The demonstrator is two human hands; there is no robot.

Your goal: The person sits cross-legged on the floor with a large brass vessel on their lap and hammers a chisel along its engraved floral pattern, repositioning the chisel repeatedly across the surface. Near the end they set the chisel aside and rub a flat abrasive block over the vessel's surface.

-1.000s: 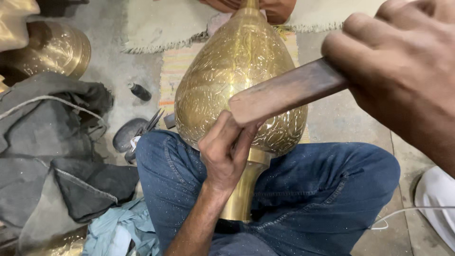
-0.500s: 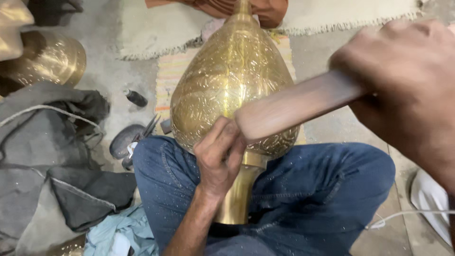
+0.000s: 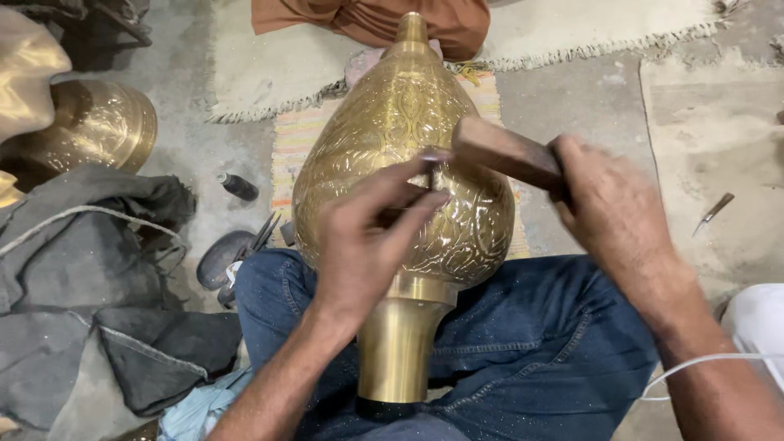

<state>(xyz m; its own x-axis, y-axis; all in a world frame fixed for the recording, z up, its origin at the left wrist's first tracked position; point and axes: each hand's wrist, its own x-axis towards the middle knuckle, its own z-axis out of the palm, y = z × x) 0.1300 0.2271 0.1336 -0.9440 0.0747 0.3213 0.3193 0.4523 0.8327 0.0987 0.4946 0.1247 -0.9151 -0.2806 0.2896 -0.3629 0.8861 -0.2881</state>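
Engraving brass vase (image 3: 408,147) lying across lap: left hand (image 3: 359,245) pinching thin chisel (image 3: 430,175) against it, right hand (image 3: 612,212) clenching wooden mallet (image 3: 506,153) at chisel head. Seemingly far along, pattern already covering most of visible surface.

No packages, labels, signs or screens, seemingly

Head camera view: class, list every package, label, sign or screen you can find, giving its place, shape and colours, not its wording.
None in view: no package, label, sign or screen shows. There are only the engraved brass vessel, the wooden mallet, cloths and small tools on the floor.
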